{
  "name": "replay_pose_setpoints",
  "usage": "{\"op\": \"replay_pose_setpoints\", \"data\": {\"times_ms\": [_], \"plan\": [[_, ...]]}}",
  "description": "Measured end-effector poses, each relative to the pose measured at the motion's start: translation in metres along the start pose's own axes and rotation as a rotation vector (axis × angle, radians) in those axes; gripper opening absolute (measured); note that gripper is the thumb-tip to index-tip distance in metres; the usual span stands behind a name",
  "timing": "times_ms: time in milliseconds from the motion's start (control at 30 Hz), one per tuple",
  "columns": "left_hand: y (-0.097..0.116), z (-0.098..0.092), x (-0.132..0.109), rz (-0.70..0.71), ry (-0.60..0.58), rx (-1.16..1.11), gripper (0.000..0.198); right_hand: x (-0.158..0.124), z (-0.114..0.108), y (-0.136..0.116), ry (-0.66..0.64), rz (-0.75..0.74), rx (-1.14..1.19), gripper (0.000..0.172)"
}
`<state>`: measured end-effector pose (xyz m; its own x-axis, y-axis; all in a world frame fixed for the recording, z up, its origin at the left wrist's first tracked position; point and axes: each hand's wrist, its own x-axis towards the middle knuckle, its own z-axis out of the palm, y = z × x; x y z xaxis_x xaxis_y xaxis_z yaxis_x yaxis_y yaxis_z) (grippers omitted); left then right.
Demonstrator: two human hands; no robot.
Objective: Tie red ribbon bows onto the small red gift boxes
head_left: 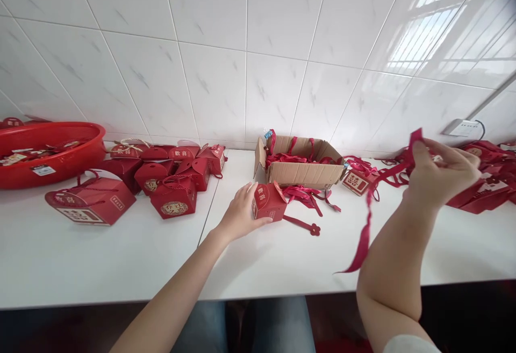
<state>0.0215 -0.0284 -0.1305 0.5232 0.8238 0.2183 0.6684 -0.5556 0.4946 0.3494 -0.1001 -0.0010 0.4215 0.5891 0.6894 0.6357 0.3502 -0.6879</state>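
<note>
My left hand [241, 212] is closed around the left side of a small red gift box [271, 202] with gold characters on its flap, at the table's middle. Raised at the right, my right hand [441, 170] pinches a dark pink ribbon [365, 235] between thumb and fingers. The ribbon hangs down and to the left, twisted, its lower end loose in the air. Beside the held box lies a dark red strip with a flower-shaped end [314, 229]. Behind it stands a cardboard box [306, 173] with more ribbons inside, and some ribbons [304, 194] spill in front.
Several folded red gift boxes [174, 200] stand on the left of the white table [169, 267]. A red plastic basin [52, 162] sits further left. Flat red packaging [479, 192] is piled at the right, under a wall socket [463, 127]. A tiled wall [213, 89] rises behind.
</note>
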Motion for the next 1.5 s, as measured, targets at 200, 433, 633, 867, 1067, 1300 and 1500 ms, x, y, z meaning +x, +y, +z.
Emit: {"op": "replay_pose_setpoints", "data": {"times_ms": [200,433,633,867,1067,1300,1500], "plan": [[-0.014,-0.014,0.039,-0.023,-0.266,0.041,0.102,-0.007,0.048,0.011,-0.025,0.153,0.04,0.033],[-0.007,-0.052,0.039,-0.137,-0.473,0.231,0.097,-0.032,0.125,0.007,-0.967,0.339,0.115,0.017],[0.006,-0.059,0.039,-0.162,-0.511,0.289,0.091,-0.034,0.152,0.008,-1.221,0.354,0.067,0.008],[0.0,-0.065,0.036,-0.131,-0.44,0.252,0.084,-0.03,0.151,0.01,-1.269,0.362,0.099,0.01],[-0.002,-0.06,0.038,-0.104,-0.439,0.202,0.06,-0.029,0.152,0.01,-1.316,0.354,0.147,0.007],[-0.001,-0.058,0.039,-0.103,-0.431,0.154,0.049,-0.028,0.152,0.015,-1.341,0.368,0.112,0.009],[0.001,-0.058,0.04,-0.12,-0.457,0.186,0.051,-0.026,0.151,0.014,-1.335,0.346,0.119,0.007]]}}
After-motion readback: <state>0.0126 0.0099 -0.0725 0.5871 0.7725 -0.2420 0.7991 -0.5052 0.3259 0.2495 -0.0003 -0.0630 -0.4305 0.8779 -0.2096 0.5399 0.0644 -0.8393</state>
